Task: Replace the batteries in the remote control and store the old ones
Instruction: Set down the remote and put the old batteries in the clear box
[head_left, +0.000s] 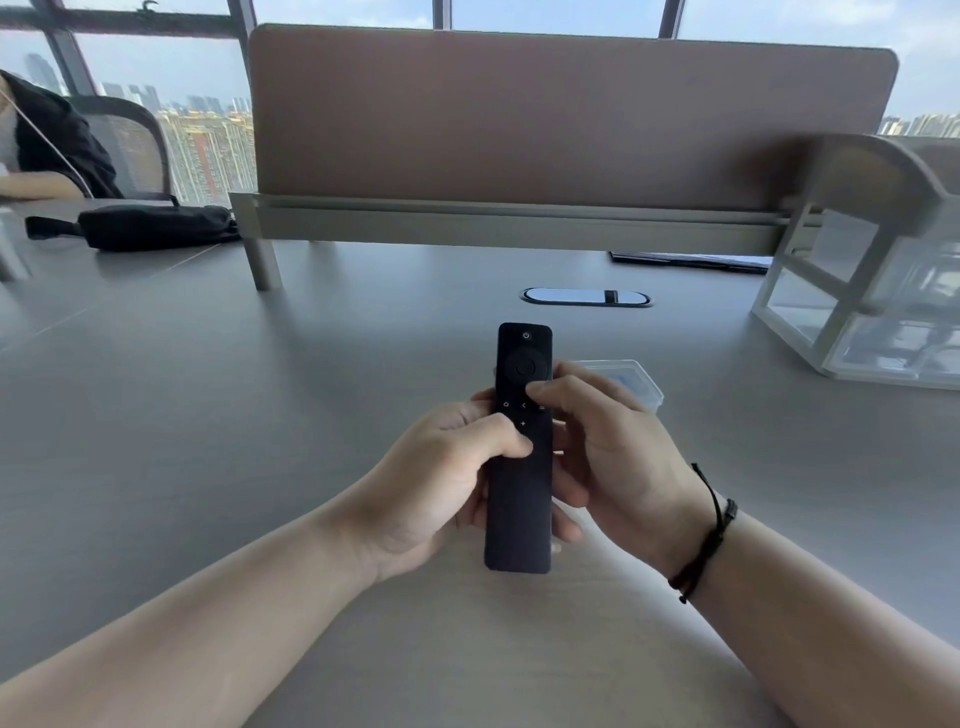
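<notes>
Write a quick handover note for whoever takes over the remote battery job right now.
Left hand: grips the remote, thumb on its button face.
Right hand: holds the remote's other side, thumb near the round pad.
Remote: above the table, buttons up, back hidden.
Clear box: on the table behind the right hand.
Done: nothing visibly. No batteries in view.
Left: open the back, swap batteries, store the old ones.

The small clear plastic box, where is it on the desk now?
In the head view, the clear plastic box lies on the desk just right of centre, partly hidden behind the right hand that holds the remote control.
</notes>
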